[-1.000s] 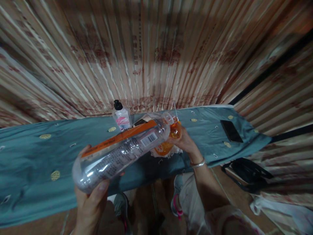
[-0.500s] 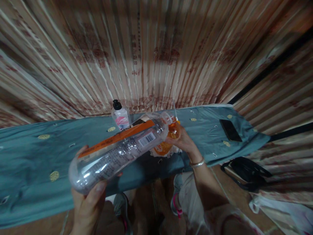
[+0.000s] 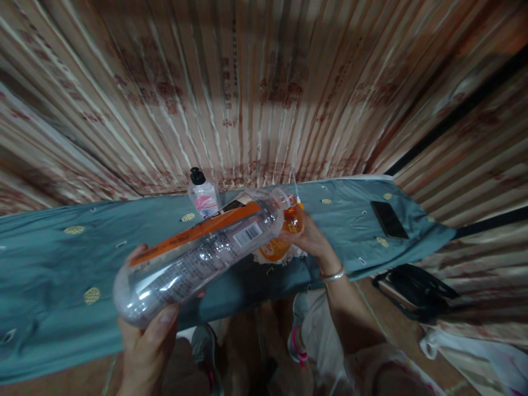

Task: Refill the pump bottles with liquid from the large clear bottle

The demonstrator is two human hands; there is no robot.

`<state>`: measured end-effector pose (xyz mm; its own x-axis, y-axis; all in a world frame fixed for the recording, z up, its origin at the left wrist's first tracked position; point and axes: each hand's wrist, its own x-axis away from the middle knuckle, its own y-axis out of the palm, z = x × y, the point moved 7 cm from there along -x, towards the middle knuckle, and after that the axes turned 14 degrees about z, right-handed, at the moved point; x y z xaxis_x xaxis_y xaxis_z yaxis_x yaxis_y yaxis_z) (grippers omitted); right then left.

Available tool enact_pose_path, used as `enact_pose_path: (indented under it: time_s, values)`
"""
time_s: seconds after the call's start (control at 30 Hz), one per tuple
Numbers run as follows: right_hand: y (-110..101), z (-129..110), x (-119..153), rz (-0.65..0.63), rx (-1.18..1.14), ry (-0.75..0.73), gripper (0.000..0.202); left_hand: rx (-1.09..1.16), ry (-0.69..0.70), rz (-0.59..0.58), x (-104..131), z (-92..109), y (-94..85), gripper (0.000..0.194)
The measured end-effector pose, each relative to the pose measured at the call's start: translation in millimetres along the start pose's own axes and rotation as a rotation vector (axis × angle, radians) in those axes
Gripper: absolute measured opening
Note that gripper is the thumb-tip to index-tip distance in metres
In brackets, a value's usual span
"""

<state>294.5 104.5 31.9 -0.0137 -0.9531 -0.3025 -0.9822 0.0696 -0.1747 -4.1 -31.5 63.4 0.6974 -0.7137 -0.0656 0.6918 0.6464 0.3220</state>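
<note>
My left hand [image 3: 150, 335] grips the base end of a large clear plastic bottle [image 3: 198, 264] with an orange-striped label and a barcode. The bottle is tilted, its uncapped mouth up at the right, close against the neck of an orange bottle [image 3: 292, 220]. Around that orange bottle my right hand [image 3: 307, 234] is closed, a silver bangle at the wrist. White crumpled paper or cloth [image 3: 299, 253] lies under the orange bottle. Whether liquid passes between the two mouths I cannot make out.
A clear bottle with a black cap and pink label [image 3: 204, 198] stands behind on the teal-covered table [image 3: 45, 275]. At the right lies a black phone [image 3: 388, 219]. A dark bag [image 3: 412, 291] sits on the floor, and a pleated curtain [image 3: 256, 99] hangs behind.
The base end of the large clear bottle has shifted slightly left with my left hand. My right hand and the orange bottle have stayed in place.
</note>
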Motion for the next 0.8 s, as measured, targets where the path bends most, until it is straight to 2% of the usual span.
enact_pose_path:
  time_s: [0.13, 0.27, 0.5, 0.8]
  values:
    - [0.5, -1.7, 0.1, 0.0, -0.02, 0.004, 0.083, 0.01, 0.004, 0.036, 0.9, 1.9, 2.3, 0.067]
    - [1.4, -2.5, 0.6, -0.002, -0.042, 0.013, 0.082, 0.009, 0.003, 0.017, 0.7, 2.5, 4.8, 0.068]
    - [1.1, -2.4, 0.1, 0.005, -0.05, 0.006, 0.08, 0.005, -0.026, 0.061, -0.1, 0.2, 2.2, 0.077]
    - [1.5, -2.5, 0.9, -0.009, -0.025, 0.015, 0.083, 0.02, 0.025, 0.001, -1.5, 0.9, 1.8, 0.078]
